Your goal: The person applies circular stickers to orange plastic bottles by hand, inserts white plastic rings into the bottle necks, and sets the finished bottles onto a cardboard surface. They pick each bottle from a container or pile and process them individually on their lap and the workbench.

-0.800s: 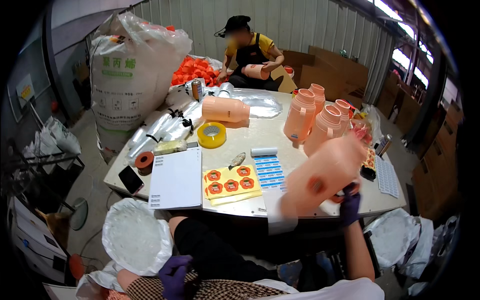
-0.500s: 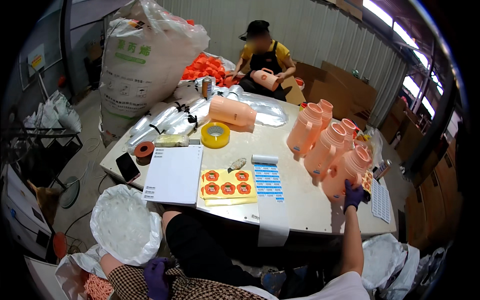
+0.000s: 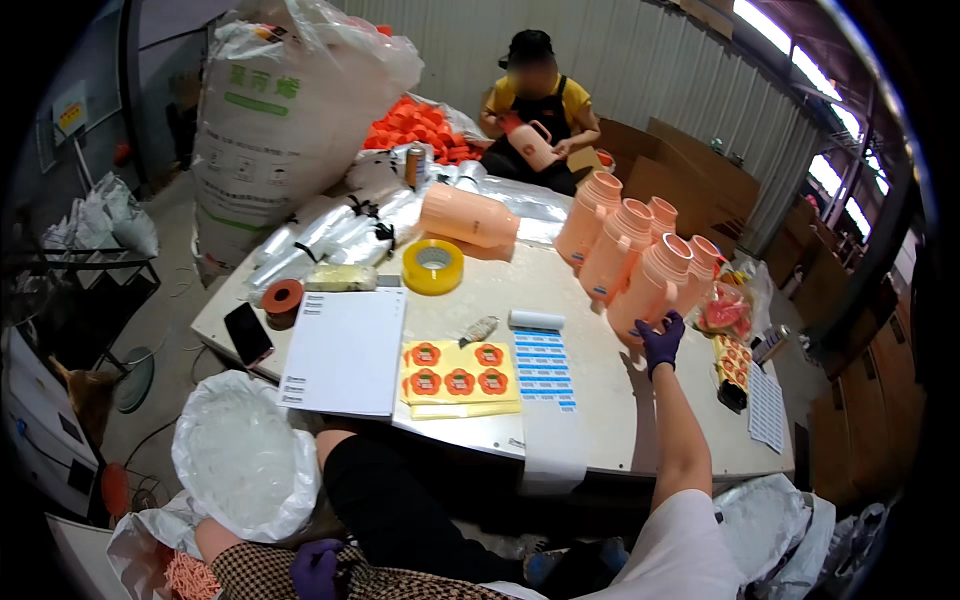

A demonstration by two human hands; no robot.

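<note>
The pale bench (image 3: 520, 285) fills the middle; hours read from its centre, 12 at the far side. A big white sack (image 3: 275, 160) stands at 10 o'clock; a co-worker (image 3: 560, 100) at 12 holds a pink flask (image 3: 533, 147). A plastic-lined bin (image 3: 245, 440) sits off the edge at 8. Five standing flasks (image 3: 618, 258) cluster at 2, and a lying flask (image 3: 470, 215) rests between 11 and 12. The white pad (image 3: 345, 350) lies between 8 and 9, the yellow sticker sheet (image 3: 460, 370) at 7. At 3, the purple-gloved right hand (image 3: 660, 340) has its fingers slightly parted against the lower side of the nearest flask (image 3: 652, 282). The left hand (image 3: 318, 570), also gloved, lies low at 7, fingers curled narrow. From this angle I cannot tell whether either hand grips anything. The yellow tape roll (image 3: 455, 268) sits at 10, the dark phone (image 3: 248, 335) at 9.
</note>
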